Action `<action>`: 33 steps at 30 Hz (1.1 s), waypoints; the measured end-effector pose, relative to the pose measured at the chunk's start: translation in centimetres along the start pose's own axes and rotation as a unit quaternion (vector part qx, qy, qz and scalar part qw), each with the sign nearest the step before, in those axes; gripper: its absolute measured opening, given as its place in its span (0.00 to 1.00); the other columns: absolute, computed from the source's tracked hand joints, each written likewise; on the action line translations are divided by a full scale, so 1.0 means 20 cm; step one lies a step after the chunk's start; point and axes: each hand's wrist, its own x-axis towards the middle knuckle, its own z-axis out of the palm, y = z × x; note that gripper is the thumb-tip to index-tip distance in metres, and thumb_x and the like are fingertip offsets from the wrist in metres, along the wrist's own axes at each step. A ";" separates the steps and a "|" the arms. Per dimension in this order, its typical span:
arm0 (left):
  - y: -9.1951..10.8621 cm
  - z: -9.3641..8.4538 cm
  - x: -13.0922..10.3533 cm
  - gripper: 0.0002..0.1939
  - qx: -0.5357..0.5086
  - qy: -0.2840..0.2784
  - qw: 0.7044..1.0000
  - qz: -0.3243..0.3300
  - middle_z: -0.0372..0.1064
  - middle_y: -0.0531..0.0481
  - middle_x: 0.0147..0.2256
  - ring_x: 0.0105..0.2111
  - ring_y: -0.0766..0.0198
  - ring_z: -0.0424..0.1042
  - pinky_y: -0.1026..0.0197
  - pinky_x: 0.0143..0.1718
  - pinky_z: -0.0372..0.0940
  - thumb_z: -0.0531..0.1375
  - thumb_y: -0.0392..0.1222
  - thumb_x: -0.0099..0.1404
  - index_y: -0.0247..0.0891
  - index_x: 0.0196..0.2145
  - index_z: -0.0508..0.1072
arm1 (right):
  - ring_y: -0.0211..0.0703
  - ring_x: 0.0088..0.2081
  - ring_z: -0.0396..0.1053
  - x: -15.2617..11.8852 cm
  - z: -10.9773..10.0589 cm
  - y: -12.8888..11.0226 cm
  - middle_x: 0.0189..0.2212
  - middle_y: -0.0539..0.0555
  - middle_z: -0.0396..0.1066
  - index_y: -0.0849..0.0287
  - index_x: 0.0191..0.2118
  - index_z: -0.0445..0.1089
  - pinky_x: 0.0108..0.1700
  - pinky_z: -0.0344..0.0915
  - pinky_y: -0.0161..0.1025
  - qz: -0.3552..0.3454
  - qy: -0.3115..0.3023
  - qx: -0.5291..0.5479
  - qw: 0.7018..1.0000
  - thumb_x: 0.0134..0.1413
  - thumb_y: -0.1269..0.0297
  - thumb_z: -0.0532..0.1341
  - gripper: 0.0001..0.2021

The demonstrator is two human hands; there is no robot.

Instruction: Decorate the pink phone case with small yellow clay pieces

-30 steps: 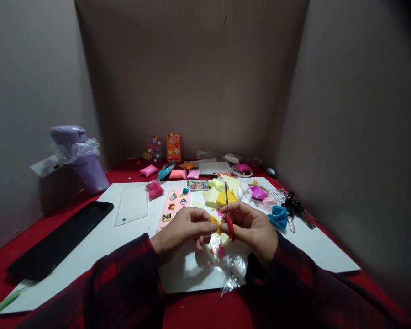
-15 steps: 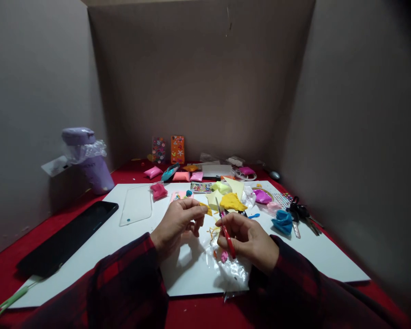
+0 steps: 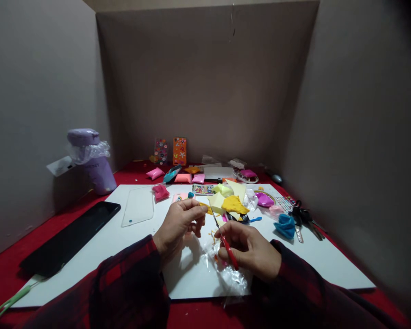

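While the left hand [image 3: 182,221] pinches a small yellow piece [image 3: 210,209] between thumb and fingertips at the centre of the frame, the right hand [image 3: 251,249], just right of centre and a little lower, has its fingers closed around red-handled scissors [image 3: 231,257]. Blades point to the upper left, tips near the yellow piece; whether they are parted, cannot tell. Hands apart, both above a white board [image 3: 106,237] laid over red cloth [image 3: 193,315]. Thin yellow scraps [image 3: 213,236] lie between the hands, lower centre; crumpled clear plastic [image 3: 238,279] below them, partly under the right hand. Larger yellow lump [image 3: 235,204] sits beyond the scissors, right of centre, beside pale yellow paper [image 3: 216,202]. Pink case [image 3: 178,198] mostly hidden behind the left hand, only its far end showing. Left of that: red packet [image 3: 160,192] and a clear case [image 3: 139,208] lying flat. Black phone-like slab [image 3: 70,240] at lower left; purple bottle [image 3: 97,176] upright at mid-left, clear wrap around its neck. Right side of the frame: blue bundle [image 3: 285,226], keys [image 3: 298,234] next to it. Toward the back, left of centre, an orange decorated case [image 3: 180,151] stands upright.
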 end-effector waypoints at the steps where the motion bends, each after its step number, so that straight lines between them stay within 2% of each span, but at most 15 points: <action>1: 0.00 0.00 0.00 0.11 -0.002 0.000 1.000 -0.002 0.61 0.56 0.18 0.15 0.74 0.56 0.68 0.17 0.53 0.60 0.44 0.53 0.35 0.22 0.65 | 0.32 0.19 0.61 0.00 0.00 0.01 0.19 0.44 0.65 0.59 0.32 0.62 0.23 0.57 0.32 -0.002 0.000 -0.004 1.000 0.36 0.63 0.68 0.17; 6: 0.00 0.01 -0.01 0.11 -0.011 -0.003 1.000 -0.013 0.61 0.56 0.19 0.15 0.74 0.56 0.68 0.17 0.54 0.60 0.45 0.54 0.34 0.23 0.65 | 0.32 0.19 0.61 0.00 -0.01 0.02 0.19 0.45 0.65 0.59 0.32 0.62 0.23 0.57 0.32 -0.005 0.004 -0.011 1.000 0.38 0.65 0.67 0.14; 16: 0.01 0.01 -0.01 0.11 -0.016 0.003 1.000 -0.025 0.61 0.56 0.18 0.15 0.74 0.56 0.68 0.17 0.54 0.60 0.44 0.55 0.34 0.23 0.65 | 0.31 0.20 0.61 0.01 -0.01 0.04 0.20 0.45 0.65 0.60 0.32 0.62 0.24 0.58 0.31 -0.010 0.004 0.013 1.000 0.39 0.63 0.67 0.15; 23: -0.02 0.02 -0.02 0.10 -0.061 0.018 0.997 -0.054 0.62 0.55 0.19 0.16 0.74 0.57 0.69 0.18 0.54 0.61 0.43 0.54 0.33 0.28 0.67 | 0.30 0.19 0.60 0.02 0.00 0.06 0.18 0.44 0.64 0.60 0.32 0.62 0.23 0.57 0.31 -0.017 0.014 0.015 1.000 0.38 0.62 0.67 0.16; 33: -0.03 0.02 -0.02 0.09 -0.065 0.021 0.996 -0.056 0.62 0.54 0.19 0.17 0.74 0.57 0.69 0.18 0.55 0.61 0.43 0.54 0.32 0.28 0.68 | 0.34 0.19 0.64 0.02 0.00 0.05 0.17 0.44 0.64 0.59 0.31 0.63 0.23 0.59 0.32 0.001 0.023 0.040 0.999 0.34 0.64 0.69 0.17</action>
